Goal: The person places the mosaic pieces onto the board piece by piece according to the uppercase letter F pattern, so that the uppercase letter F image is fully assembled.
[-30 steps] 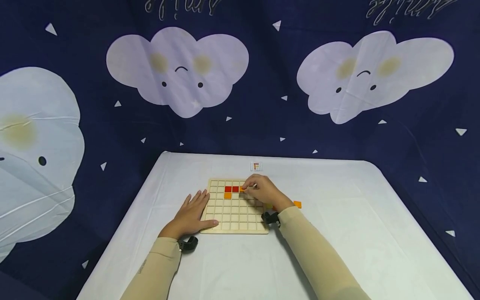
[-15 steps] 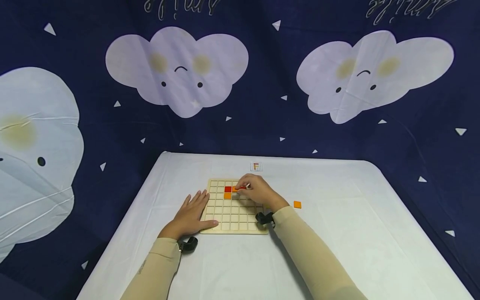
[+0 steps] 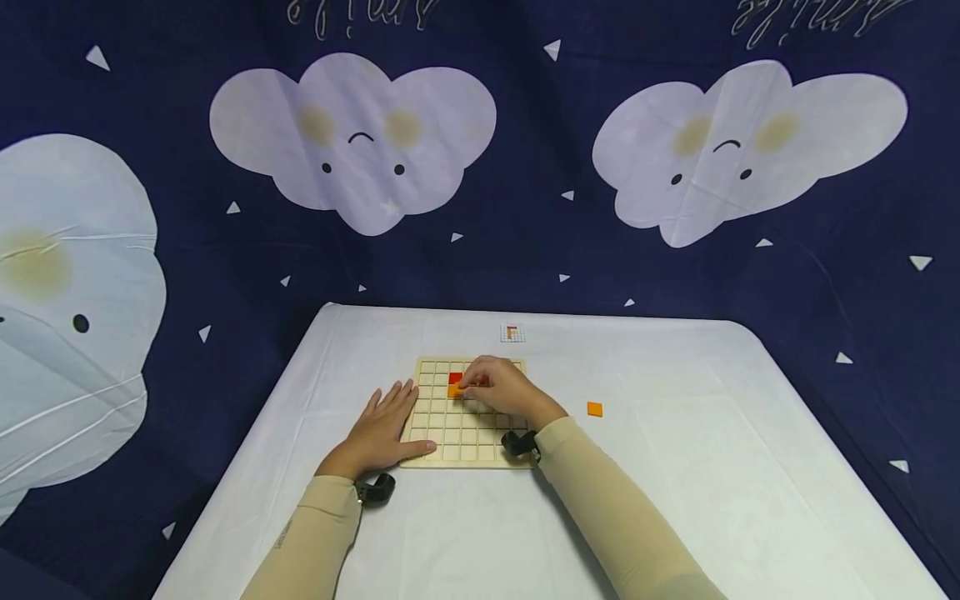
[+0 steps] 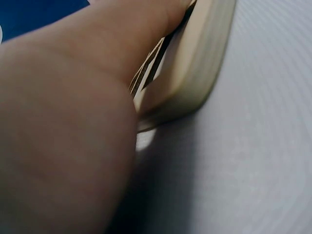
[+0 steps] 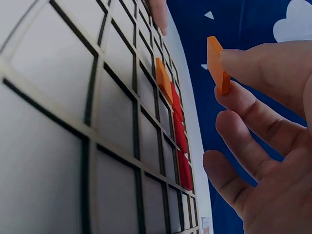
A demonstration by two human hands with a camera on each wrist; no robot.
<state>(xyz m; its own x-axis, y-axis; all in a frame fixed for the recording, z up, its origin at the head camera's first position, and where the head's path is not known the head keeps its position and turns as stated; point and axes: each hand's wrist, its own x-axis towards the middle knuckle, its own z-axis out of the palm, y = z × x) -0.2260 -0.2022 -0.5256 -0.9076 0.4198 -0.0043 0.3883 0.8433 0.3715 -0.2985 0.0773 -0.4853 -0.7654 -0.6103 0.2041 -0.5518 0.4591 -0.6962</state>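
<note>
My right hand (image 3: 502,386) pinches an orange square tile (image 5: 217,66) between thumb and index finger, over the upper part of a wooden grid board (image 3: 468,433). In the right wrist view the held tile stands tilted, apart from the board, with the other fingers curved beneath it. Three red tiles (image 5: 179,131) lie in a row on the grid, partly behind my hand in the head view. Another orange tile (image 5: 164,82) sits in the cell below the row's left end. My left hand (image 3: 381,433) lies spread at the board's left edge, its thumb on the board's front part.
A loose orange tile (image 3: 595,409) lies on the white table (image 3: 675,467) right of the board. Behind the board is a small card (image 3: 513,333) with a printed grid pattern. A dark blue cloth with clouds (image 3: 525,250) hangs beyond the table.
My right hand has moved left and slightly nearer with the orange tile, passing over the red row. Tiles glimpsed under the right wrist earlier are now hidden. The left hand has stayed put.
</note>
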